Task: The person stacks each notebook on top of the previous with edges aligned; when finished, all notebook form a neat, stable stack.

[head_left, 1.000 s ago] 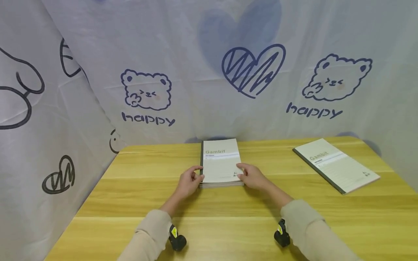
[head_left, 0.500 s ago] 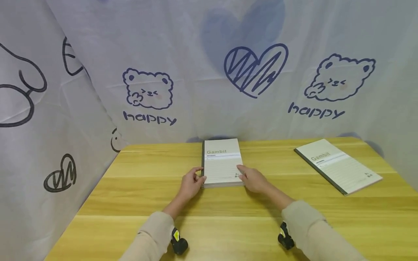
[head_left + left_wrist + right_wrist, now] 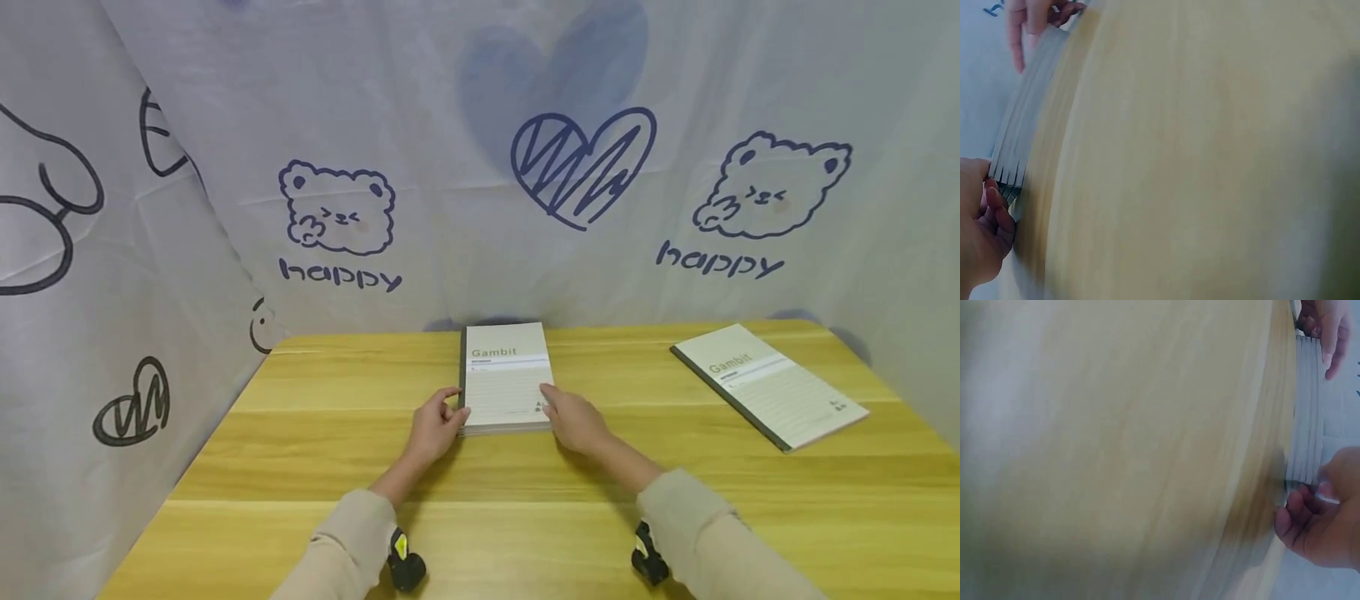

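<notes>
A stack of several white notebooks [image 3: 506, 383] with dark spines lies at the far middle of the table, the top cover reading "Gambit". My left hand [image 3: 435, 429] grips its near left corner, thumb on the top cover and fingers curled against the spine side. At the near right corner my right hand [image 3: 577, 421] holds the opposite side, one fingertip over the cover. In the left wrist view the layered edges of the notebook stack [image 3: 1032, 106] show between both hands. The right wrist view has the curled fingers [image 3: 1297, 515] of my right hand at the stack's end.
A single matching notebook [image 3: 772, 387] lies slanted on the right of the wooden table [image 3: 510, 533]. Behind the table hangs a white printed curtain [image 3: 450, 208], with another stretch along the left side. Black wrist cameras sit below both sleeves.
The front edges of the stacked notebooks lined up more evenly. My right hand shifted slightly along the right side, and the left hand stayed at its corner. The single notebook did not move.
</notes>
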A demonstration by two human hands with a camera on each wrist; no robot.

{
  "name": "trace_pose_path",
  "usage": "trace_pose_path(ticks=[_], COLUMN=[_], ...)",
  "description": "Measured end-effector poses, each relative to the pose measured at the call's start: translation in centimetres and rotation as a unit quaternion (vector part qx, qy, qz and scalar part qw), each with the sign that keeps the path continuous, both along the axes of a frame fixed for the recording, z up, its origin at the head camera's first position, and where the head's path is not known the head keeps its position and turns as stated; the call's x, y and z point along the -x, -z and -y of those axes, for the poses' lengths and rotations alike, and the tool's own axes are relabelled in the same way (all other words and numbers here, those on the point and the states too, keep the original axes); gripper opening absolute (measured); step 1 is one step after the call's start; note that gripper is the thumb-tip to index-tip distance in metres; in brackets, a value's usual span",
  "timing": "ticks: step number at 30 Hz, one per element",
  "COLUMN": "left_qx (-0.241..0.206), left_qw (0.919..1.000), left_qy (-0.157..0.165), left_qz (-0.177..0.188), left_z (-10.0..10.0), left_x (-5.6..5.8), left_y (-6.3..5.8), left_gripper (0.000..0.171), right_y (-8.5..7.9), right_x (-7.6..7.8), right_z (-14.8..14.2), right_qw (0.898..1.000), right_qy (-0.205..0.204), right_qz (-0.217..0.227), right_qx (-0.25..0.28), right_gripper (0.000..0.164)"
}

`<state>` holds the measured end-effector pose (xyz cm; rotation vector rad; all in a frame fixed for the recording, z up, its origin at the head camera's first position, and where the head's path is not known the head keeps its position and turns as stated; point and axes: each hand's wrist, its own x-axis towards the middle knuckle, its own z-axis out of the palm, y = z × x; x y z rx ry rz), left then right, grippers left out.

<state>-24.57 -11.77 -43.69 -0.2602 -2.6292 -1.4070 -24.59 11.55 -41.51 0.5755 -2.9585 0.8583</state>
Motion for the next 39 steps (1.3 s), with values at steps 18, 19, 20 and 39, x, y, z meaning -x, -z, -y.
trace_pose_path(ticks=[18, 19, 20, 39], left_qx=[0.205, 0.206, 0.205, 0.294], left_qw=[0.9743, 0.9730, 0.9719, 0.9338], left_qy=[-0.015, -0.010, -0.006, 0.118], left_qz=[-0.093, -0.105, -0.116, -0.166], left_z=[-1.5, -1.8, -2.1, -12.3], left_x=[-0.7, -0.7, -0.7, -2.9], left_y=[-4.3, -4.6, -4.9, -4.4], left_gripper=[0.031, 0.031, 0.031, 0.054], right_y=[-3.9, -4.0, -4.1, -0.6], right_x=[-1.8, -1.8, -1.8, -2.3], right_z=[-8.2, -8.7, -9.3, -23.3], right_qw=[0.995, 0.994, 0.993, 0.970], right_qy=[-0.036, -0.027, -0.018, 0.054], right_qz=[-0.092, -0.103, -0.113, -0.153], right_qx=[-0.026, -0.024, -0.024, -0.182], right_gripper=[0.051, 0.050, 0.051, 0.064])
